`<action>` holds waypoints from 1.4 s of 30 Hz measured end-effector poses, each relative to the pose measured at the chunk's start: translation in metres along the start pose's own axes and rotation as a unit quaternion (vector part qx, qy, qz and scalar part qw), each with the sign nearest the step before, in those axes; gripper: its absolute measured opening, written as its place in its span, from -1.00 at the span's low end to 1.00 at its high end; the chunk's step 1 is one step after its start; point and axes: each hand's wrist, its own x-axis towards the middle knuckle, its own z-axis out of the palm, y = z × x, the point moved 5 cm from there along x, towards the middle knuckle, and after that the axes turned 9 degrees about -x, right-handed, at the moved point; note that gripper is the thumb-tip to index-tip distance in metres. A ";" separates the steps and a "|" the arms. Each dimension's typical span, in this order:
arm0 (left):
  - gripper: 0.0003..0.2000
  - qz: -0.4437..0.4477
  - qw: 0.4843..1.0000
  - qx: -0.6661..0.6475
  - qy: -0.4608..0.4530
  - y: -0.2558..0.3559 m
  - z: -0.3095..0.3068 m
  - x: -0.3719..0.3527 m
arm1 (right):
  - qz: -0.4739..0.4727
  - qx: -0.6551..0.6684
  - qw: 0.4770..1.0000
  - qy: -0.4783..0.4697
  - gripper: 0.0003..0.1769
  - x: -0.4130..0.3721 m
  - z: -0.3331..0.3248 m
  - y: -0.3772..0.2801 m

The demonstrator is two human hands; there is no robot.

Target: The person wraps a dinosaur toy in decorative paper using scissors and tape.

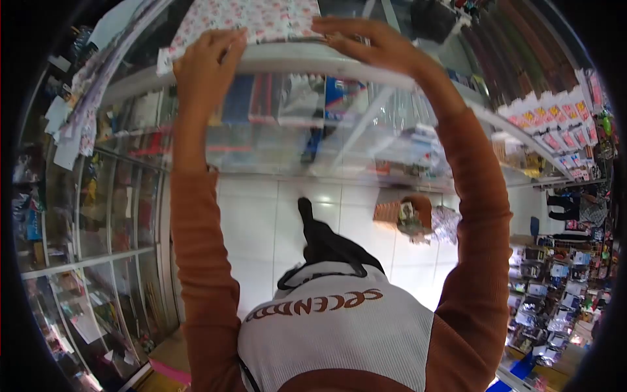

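Both my arms reach up over a glass display counter. A sheet of patterned paper, white with small pink and red prints, lies on the counter top. My left hand presses down on its near left edge, fingers curled over the counter rim. My right hand lies flat on the sheet's near right edge, fingers spread towards the middle. Neither hand lifts the paper.
Inside the counter are stacked packets and stationery. A glass cabinet stands at the left. More patterned sheets hang over the counter's left end. Shelves of goods fill the right. A white tiled floor lies below.
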 end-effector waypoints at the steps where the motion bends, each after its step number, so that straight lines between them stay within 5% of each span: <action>1: -0.70 0.002 1.000 0.007 -0.002 0.002 -0.003 0.002 | -0.023 -0.031 0.999 0.018 -0.58 0.001 -0.001 0.000; 6: -0.80 -0.021 0.998 -0.052 -0.019 -0.001 -0.016 0.009 | -0.076 -0.069 0.994 0.035 -0.59 0.002 -0.005 -0.008; 14: -0.67 0.008 0.982 -0.082 -0.167 -0.009 -0.027 0.046 | 0.010 -0.116 0.993 -0.034 -0.52 0.024 -0.012 -0.027; 18: -0.60 -0.044 0.935 -0.150 -0.319 -0.015 -0.015 0.060 | 0.021 -0.130 0.991 0.008 -0.49 0.054 -0.014 -0.025; 22: -0.61 0.016 0.914 -0.141 -0.380 -0.015 -0.016 0.070 | 0.024 -0.074 0.995 -0.057 -0.57 0.069 0.000 -0.020; 30: -0.70 -0.018 0.857 -0.172 -0.486 -0.037 -0.023 0.086 | 0.048 -0.008 0.998 -0.040 -0.68 0.070 0.003 -0.007; 35: -0.67 0.021 0.921 -0.134 -0.365 -0.047 -0.019 0.074 | 0.054 -0.032 0.997 -0.054 -0.70 0.070 0.003 -0.010; 39: -0.71 -0.080 0.925 -0.174 -0.329 -0.048 -0.022 0.069 | 0.075 0.003 0.996 -0.055 -0.71 0.069 -0.003 -0.013; 42: -0.73 0.162 0.949 -0.129 -0.237 -0.041 -0.024 0.065 | 0.060 -0.126 0.990 -0.033 -0.56 0.067 -0.003 -0.040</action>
